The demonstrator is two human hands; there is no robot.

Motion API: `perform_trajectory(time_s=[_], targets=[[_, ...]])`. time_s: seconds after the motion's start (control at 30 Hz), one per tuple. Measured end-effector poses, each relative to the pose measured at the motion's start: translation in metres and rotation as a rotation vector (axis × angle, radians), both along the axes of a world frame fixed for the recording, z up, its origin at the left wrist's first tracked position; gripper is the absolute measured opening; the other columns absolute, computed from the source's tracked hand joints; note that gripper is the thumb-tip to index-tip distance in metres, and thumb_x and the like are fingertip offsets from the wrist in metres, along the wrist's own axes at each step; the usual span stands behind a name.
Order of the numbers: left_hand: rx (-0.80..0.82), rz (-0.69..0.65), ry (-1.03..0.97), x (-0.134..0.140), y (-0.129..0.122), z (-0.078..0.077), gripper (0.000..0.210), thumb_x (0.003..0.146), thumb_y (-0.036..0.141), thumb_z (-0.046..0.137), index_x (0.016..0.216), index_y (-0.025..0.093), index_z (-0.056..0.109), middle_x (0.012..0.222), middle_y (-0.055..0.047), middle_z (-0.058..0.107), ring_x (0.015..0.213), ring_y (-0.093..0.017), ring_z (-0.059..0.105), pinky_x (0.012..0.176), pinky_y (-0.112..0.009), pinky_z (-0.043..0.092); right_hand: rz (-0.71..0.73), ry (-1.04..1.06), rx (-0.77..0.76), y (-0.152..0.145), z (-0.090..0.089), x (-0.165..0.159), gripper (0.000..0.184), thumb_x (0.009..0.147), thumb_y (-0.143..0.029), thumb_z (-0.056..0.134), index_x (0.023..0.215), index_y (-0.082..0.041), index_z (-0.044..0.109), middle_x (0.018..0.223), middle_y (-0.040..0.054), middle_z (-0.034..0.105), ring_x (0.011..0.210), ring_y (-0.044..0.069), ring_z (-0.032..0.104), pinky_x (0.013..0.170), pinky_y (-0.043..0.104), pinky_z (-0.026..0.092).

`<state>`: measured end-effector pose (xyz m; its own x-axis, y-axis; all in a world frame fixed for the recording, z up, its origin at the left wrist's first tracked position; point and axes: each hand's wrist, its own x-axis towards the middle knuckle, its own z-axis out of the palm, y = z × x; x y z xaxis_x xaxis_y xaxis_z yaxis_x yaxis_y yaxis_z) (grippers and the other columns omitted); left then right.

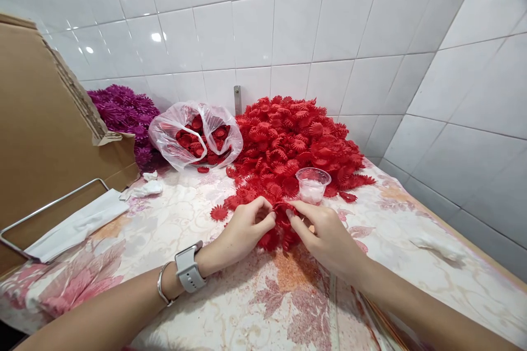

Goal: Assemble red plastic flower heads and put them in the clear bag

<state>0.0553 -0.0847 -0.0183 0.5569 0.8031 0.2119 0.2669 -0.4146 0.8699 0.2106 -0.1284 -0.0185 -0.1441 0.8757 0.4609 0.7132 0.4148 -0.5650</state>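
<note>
At the front edge of a big heap of red flower-shaped pieces, both my hands meet at one red flower piece. My left hand is closed in a pinch at its left side, thumb against forefinger. My right hand grips the same piece from the right between thumb and fingers. More red petals show just below the fingertips. Right behind my right hand stands a small clear plastic cup holding something whitish.
A clear plastic bag of darker red pieces and a purple flower heap lie at the back left. A cardboard box, metal wire frame and white paper are on the left. Tiled walls bound the floral-covered table.
</note>
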Motion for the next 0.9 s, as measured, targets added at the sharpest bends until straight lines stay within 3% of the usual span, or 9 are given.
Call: perform_trajectory(time_s=[0.13, 0.27, 0.4, 0.53, 0.63, 0.73, 0.9], targets=[[0.206, 0.007, 0.153, -0.002, -0.005, 0.007, 0.011, 0.077, 0.017, 0.043, 0.066, 0.018, 0.043, 0.060, 0.005, 0.048, 0.055, -0.010, 0.040, 0.052, -0.022, 0.029, -0.109, -0.142, 0.162, 0.001, -0.005, 0.003, 0.023, 0.081, -0.016, 0.036, 0.080, -0.016, 0.058, 0.073, 0.0074, 0.065, 0.060, 0.018, 0.056, 0.056, 0.027, 0.039], [0.299, 0.002, 0.210, -0.002, -0.010, 0.008, 0.015, 0.075, 0.013, 0.044, 0.061, 0.018, 0.040, 0.059, 0.004, 0.047, 0.055, -0.010, 0.040, 0.051, -0.023, 0.028, -0.247, -0.231, 0.269, 0.006, 0.000, 0.014, 0.025, 0.081, -0.020, 0.036, 0.081, -0.014, 0.061, 0.069, 0.0100, 0.064, 0.061, 0.021, 0.057, 0.057, 0.030, 0.038], [0.334, 0.093, 0.147, -0.002, -0.007, 0.003, 0.006, 0.074, 0.013, 0.047, 0.072, 0.019, 0.048, 0.073, 0.000, 0.056, 0.066, -0.014, 0.049, 0.061, -0.026, 0.036, -0.219, -0.103, 0.145, 0.008, 0.007, 0.018, 0.022, 0.080, -0.022, 0.039, 0.075, -0.018, 0.060, 0.064, 0.0042, 0.062, 0.053, 0.016, 0.051, 0.054, 0.028, 0.036], [0.435, 0.216, 0.014, -0.003, -0.002, 0.005, 0.013, 0.073, 0.012, 0.051, 0.084, 0.019, 0.051, 0.100, -0.005, 0.056, 0.095, -0.020, 0.049, 0.083, -0.032, 0.036, -0.115, 0.009, 0.007, 0.007, 0.006, 0.012, 0.024, 0.080, -0.027, 0.042, 0.060, -0.019, 0.052, 0.054, -0.0008, 0.054, 0.051, 0.013, 0.044, 0.052, 0.026, 0.032], [0.342, 0.140, 0.024, -0.003, -0.004, 0.010, 0.006, 0.078, 0.023, 0.051, 0.081, 0.019, 0.055, 0.091, -0.004, 0.059, 0.088, -0.018, 0.053, 0.079, -0.030, 0.038, -0.121, 0.088, -0.031, 0.006, 0.003, 0.009, 0.028, 0.077, -0.031, 0.048, 0.053, -0.020, 0.039, 0.050, -0.0040, 0.044, 0.049, 0.011, 0.039, 0.050, 0.024, 0.029], [0.148, 0.039, 0.012, -0.002, -0.007, 0.011, 0.016, 0.079, 0.034, 0.052, 0.080, 0.018, 0.056, 0.080, -0.001, 0.061, 0.076, -0.016, 0.055, 0.068, -0.026, 0.040, -0.108, 0.148, -0.077, 0.004, 0.002, 0.007, 0.031, 0.074, -0.031, 0.053, 0.053, -0.020, 0.033, 0.050, -0.0054, 0.040, 0.050, 0.011, 0.038, 0.048, 0.023, 0.028], [-0.033, 0.009, -0.120, -0.002, -0.001, 0.004, 0.018, 0.079, 0.035, 0.052, 0.075, 0.017, 0.054, 0.073, 0.000, 0.057, 0.069, -0.013, 0.052, 0.065, -0.024, 0.040, -0.041, 0.177, -0.119, 0.002, 0.000, 0.003, 0.032, 0.076, -0.038, 0.056, 0.056, -0.020, 0.037, 0.053, -0.0053, 0.044, 0.052, 0.011, 0.042, 0.050, 0.023, 0.031]])
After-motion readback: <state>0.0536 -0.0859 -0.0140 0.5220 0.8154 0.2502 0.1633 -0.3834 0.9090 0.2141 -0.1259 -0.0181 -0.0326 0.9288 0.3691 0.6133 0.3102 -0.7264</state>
